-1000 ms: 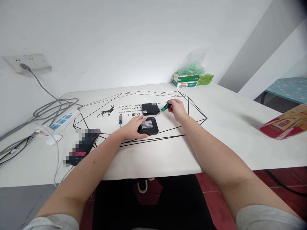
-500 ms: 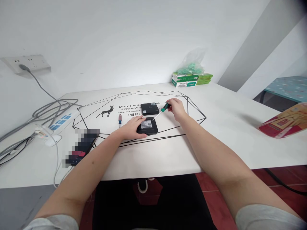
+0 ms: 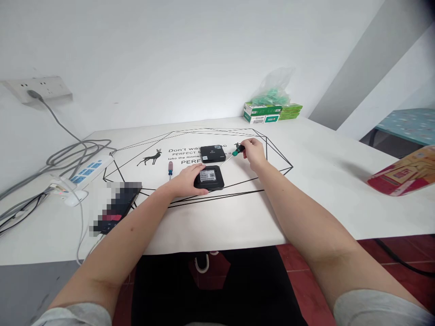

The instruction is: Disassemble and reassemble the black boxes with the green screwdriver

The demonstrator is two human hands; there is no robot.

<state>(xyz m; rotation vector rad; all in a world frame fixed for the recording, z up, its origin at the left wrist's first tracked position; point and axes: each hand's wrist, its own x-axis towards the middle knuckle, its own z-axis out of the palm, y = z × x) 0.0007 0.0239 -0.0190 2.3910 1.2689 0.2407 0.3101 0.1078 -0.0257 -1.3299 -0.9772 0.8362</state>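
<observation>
My left hand [image 3: 186, 181] grips the left side of a flat black square device case [image 3: 215, 184], thumb at the front edge and fingers over its top left. The case lies on the table with a white printed label facing up. My right hand [image 3: 253, 153] is closed around the green and black handle of a screwdriver [image 3: 235, 152]. Its thin shaft slants down left, the tip by the case's upper right corner; contact is too small to tell. Just behind lies a second flat black square piece [image 3: 213, 154]. Left of my left hand rests another screwdriver [image 3: 170, 168] with a reddish-blue handle.
A phone [image 3: 118, 206], partly pixelated, lies near my left forearm. Further left are a power strip [image 3: 91, 171] and coiled grey cables [image 3: 86, 147]. Green and white boxes [image 3: 261, 113] under a plastic bag stand by the wall. A red and yellow package [image 3: 401, 174] sits right.
My right hand has moved slightly right with the screwdriver, its tip shifting from beside the label toward the case's upper right corner. My left hand keeps its hold.
</observation>
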